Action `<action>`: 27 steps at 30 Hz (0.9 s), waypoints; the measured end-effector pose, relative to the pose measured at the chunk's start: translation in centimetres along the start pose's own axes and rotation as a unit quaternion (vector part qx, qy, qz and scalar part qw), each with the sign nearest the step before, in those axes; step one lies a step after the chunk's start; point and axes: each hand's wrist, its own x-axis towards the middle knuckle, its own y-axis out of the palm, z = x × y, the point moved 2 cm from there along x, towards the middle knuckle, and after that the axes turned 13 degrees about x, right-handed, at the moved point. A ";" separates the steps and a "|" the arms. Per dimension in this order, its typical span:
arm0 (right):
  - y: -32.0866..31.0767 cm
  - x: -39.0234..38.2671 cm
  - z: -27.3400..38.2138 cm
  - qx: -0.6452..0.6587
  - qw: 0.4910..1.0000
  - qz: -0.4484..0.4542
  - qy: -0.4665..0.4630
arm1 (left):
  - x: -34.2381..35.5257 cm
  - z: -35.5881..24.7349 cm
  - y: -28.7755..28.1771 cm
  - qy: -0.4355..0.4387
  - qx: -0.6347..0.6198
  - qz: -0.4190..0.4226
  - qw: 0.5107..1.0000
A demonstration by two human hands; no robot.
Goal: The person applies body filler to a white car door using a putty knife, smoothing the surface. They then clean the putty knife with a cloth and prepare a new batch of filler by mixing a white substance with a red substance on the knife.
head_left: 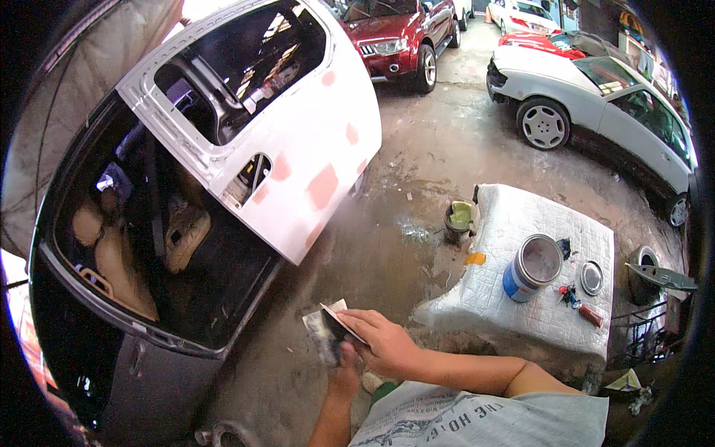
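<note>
My right hand [386, 343] pinches a thin flat putty spreader [339, 320] with a pale blade, laid across what my left hand holds. My left hand [344, 370], partly hidden under the right, grips a second flat scraper [320, 334] smeared with grey and white filler. Both hands meet over the concrete floor, just right of the open white car door [298, 149], which carries several pink filler patches. An open blue-sided can [532, 267] stands on the cloth-covered table [514, 223] to my right.
The door hangs open over a dark car cabin with tan seats [119, 261]. A round lid [592, 277] and small tubes lie by the can. A small pot [458, 220] sits on the floor. A red car [395, 37] and a white car [596, 97] are parked beyond.
</note>
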 end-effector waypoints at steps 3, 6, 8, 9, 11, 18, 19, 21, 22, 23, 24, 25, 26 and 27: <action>0.9 -1.0 0.1 0.093 0.995 -0.017 -0.022 | 1.3 1.8 -1.9 -0.091 0.037 -0.086 0.991; 1.4 -2.9 0.5 0.200 0.980 -0.018 0.001 | 2.4 1.3 -0.6 -0.004 0.050 -0.084 0.995; 0.9 -3.0 0.8 0.205 0.977 -0.055 -0.016 | 2.4 0.6 0.2 0.055 0.078 -0.077 0.992; 0.7 -3.1 0.9 0.207 0.975 -0.073 -0.025 | 2.5 -0.1 0.6 0.090 0.099 -0.071 0.988; 0.4 -3.3 0.4 0.224 0.968 -0.116 -0.012 | 3.0 -5.7 2.5 0.177 0.169 -0.032 0.969; -0.4 -3.9 -0.2 0.261 0.951 -0.164 0.013 | 1.7 -9.4 4.2 0.193 0.202 0.011 0.960; -0.6 -3.8 -0.1 0.244 0.956 -0.166 -0.001 | 1.6 -9.7 4.4 0.183 0.197 0.010 0.963; -1.2 -3.5 0.3 0.209 0.962 -0.170 -0.029 | 1.2 -9.7 5.1 0.186 0.172 0.005 0.967; -1.3 -3.2 0.3 0.193 0.965 -0.172 -0.045 | 0.7 -9.4 5.2 0.179 0.168 0.007 0.969; -1.5 -3.0 0.2 0.177 0.967 -0.173 -0.060 | 0.2 -9.0 5.4 0.170 0.164 0.009 0.972; -1.6 -2.7 0.1 0.161 0.968 -0.174 -0.076 | -0.3 -8.3 5.4 0.160 0.160 0.014 0.974; -1.8 -2.4 -0.1 0.140 0.972 -0.170 -0.080 | -1.0 -7.4 5.6 0.145 0.155 0.023 0.977; -2.0 -2.0 -0.3 0.121 0.975 -0.164 -0.084 | -1.5 -6.5 5.6 0.130 0.152 0.025 0.979; -2.1 -1.8 -0.4 0.102 0.978 -0.159 -0.088 | -1.9 -5.5 5.5 0.113 0.149 0.022 0.982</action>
